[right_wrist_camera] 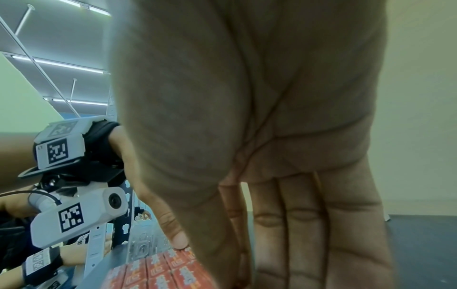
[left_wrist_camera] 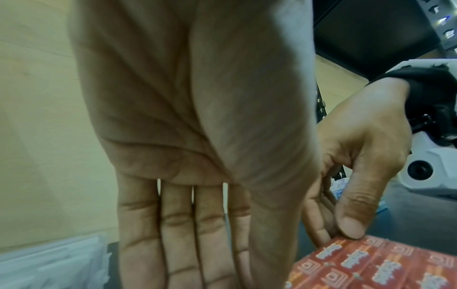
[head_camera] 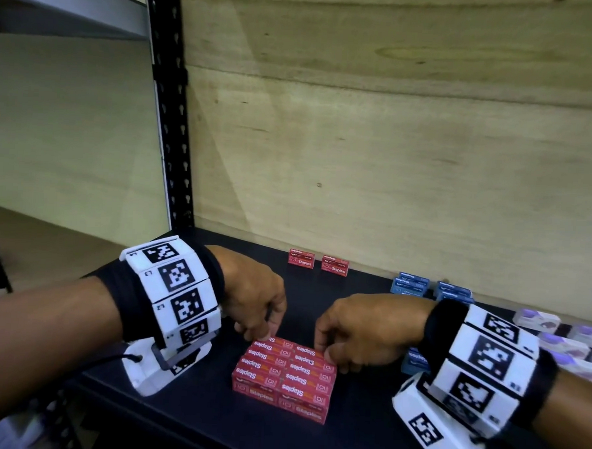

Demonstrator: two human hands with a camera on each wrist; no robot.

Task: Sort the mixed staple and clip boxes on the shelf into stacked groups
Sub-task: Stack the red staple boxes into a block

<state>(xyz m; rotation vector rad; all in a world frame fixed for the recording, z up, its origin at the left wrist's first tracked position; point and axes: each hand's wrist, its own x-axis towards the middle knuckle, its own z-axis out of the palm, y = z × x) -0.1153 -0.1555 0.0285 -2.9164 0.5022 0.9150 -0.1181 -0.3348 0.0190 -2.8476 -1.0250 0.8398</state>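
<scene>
A block of red staple boxes lies in two rows, two layers high, on the dark shelf. My left hand reaches down at its far left corner, fingers straight behind the boxes, thumb tip on the top edge. My right hand does the same at the far right corner. The left wrist view shows my left hand flat, with my right hand touching the red block by its thumb. In the right wrist view my right hand hangs straight over the red block.
Two loose red staple boxes stand at the back against the wooden panel. Blue boxes sit at the back right and under my right wrist. Pale purple boxes lie far right. A black upright post stands at the left.
</scene>
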